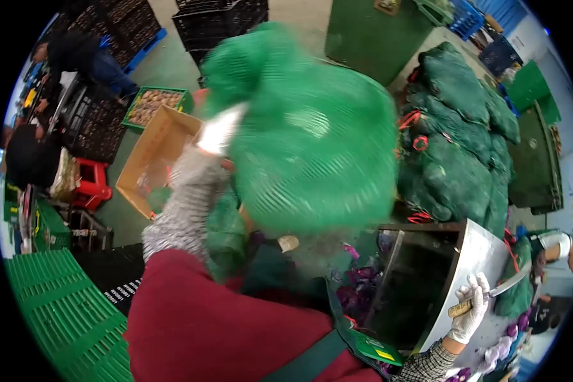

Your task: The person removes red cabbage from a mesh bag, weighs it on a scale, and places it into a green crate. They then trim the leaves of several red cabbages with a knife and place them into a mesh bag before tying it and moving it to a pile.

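Note:
A large green mesh bag [318,140] hangs in the air in front of me, blurred by motion; its contents cannot be made out. My left hand [223,130], in a white glove, grips the bag at its left side, though the fingers are smeared. Low on the right, my right hand [470,309], also gloved, is closed around a knife [508,284] with a tan handle, its blade pointing up and to the right. That hand is over a metal table [442,305].
Stuffed dark green mesh sacks [458,134] are piled at right. Purple leaves [363,277] litter the floor by the table. A cardboard box [156,159], a crate of round brown produce [156,105] and a red stool [92,181] stand left. Other people work at both sides.

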Demonstrator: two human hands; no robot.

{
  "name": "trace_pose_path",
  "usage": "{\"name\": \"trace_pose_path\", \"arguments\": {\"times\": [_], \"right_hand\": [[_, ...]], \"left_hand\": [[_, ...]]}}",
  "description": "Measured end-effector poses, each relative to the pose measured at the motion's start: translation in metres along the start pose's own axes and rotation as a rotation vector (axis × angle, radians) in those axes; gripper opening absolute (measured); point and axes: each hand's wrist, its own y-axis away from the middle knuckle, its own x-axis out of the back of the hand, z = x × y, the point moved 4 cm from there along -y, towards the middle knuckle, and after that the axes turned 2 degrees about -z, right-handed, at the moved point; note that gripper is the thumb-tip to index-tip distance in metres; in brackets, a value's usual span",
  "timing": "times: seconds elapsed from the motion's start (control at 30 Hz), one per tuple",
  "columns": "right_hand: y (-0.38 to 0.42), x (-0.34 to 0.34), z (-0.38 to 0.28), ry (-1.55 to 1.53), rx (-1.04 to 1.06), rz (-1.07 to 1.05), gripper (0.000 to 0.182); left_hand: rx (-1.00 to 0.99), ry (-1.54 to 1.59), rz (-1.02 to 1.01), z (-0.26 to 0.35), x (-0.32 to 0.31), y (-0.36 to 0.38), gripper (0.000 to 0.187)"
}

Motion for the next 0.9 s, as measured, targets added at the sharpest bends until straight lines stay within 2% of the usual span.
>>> {"name": "trace_pose_path", "arguments": {"times": [0.03, 0.07, 0.1, 0.13, 0.17, 0.2, 0.27, 0.33, 0.37, 0.43, 0.47, 0.5, 0.53, 0.57, 0.6, 0.63, 0.67, 0.7, 0.73, 0.8, 0.83, 0.9], "right_hand": [[-0.005, -0.003, 0.015, 0.025, -0.040, 0.004, 0.036], [-0.010, -0.007, 0.029, 0.051, -0.074, 0.010, 0.036], [-0.014, -0.008, 0.042, 0.056, -0.114, 0.018, 0.036], [-0.015, -0.006, 0.053, 0.036, -0.156, 0.060, 0.036], [-0.018, -0.010, 0.062, 0.070, -0.188, 0.060, 0.036], [-0.018, -0.009, 0.064, 0.102, -0.213, 0.083, 0.036], [-0.014, -0.004, 0.069, 0.141, -0.269, 0.128, 0.036], [-0.010, 0.023, 0.077, 0.139, -0.222, 0.126, 0.030], [-0.002, 0.041, 0.081, 0.155, -0.307, 0.174, 0.032], [0.008, 0.055, 0.090, 0.242, -0.393, 0.332, 0.025], [0.014, 0.074, 0.101, 0.282, -0.420, 0.440, 0.019], [0.022, 0.101, 0.119, 0.276, -0.437, 0.523, 0.017], [0.035, 0.131, 0.134, 0.267, -0.450, 0.589, 0.015], [0.052, 0.162, 0.147, 0.276, -0.465, 0.647, 0.013], [0.068, 0.191, 0.160, 0.292, -0.477, 0.697, 0.010], [0.086, 0.223, 0.172, 0.264, -0.493, 0.783, 0.011], [0.104, 0.254, 0.183, 0.238, -0.510, 0.867, 0.012], [0.120, 0.282, 0.190, 0.304, -0.433, 0.927, 0.013], [0.130, 0.309, 0.197, 0.368, -0.349, 0.980, 0.015], [0.144, 0.377, 0.222, 0.682, -0.489, 1.101, 0.033], [0.143, 0.388, 0.214, 0.637, -0.399, 1.089, 0.058], [0.108, 0.347, 0.146, 1.242, -0.222, 0.899, 0.070]], "left_hand": [[0.323, 0.387, 0.134, -0.021, 0.028, 0.023, 0.034], [0.582, 0.804, 0.417, -0.040, 0.056, 0.051, 0.030], [0.580, 0.388, 0.291, -0.069, 0.068, 0.091, 0.033], [0.728, 0.024, 0.193, -0.092, 0.062, 0.136, 0.029], [0.733, -0.322, 0.065, -0.093, 0.052, 0.175, 0.031], [0.829, -0.366, -0.135, -0.105, 0.032, 0.217, 0.029], [0.981, -0.260, -0.560, -0.122, -0.011, 0.271, 0.026], [1.056, -0.103, -0.853, -0.129, -0.048, 0.296, 0.024], [1.137, -0.004, -0.975, -0.134, -0.065, 0.306, 0.024], [1.387, 0.220, -1.100, -0.140, -0.095, 0.301, 0.023], [1.451, 0.292, -1.091, -0.136, -0.107, 0.277, 0.023], [1.445, 0.343, -1.044, -0.136, -0.122, 0.246, 0.024], [1.353, 0.364, -1.001, -0.132, -0.135, 0.210, 0.024], [1.136, 0.288, -0.946, -0.104, -0.135, 0.155, 0.032], [1.032, 0.332, -0.900, -0.125, -0.168, 0.138, 0.033], [0.752, 0.159, -0.887, -0.082, -0.158, 0.088, 0.036], [0.693, 0.188, -0.726, -0.082, -0.174, 0.079, 0.038], [0.584, 0.126, -0.637, -0.053, -0.174, 0.060, 0.038], [0.523, 0.144, -0.646, -0.023, -0.175, 0.048, 0.038], [0.495, 0.153, -0.745, 0.023, -0.191, 0.050, 0.040], [0.451, 0.089, -0.838, 0.065, -0.183, 0.048, 0.043], [0.290, -0.024, -1.036, 0.119, -0.188, 0.049, 0.047]]}}
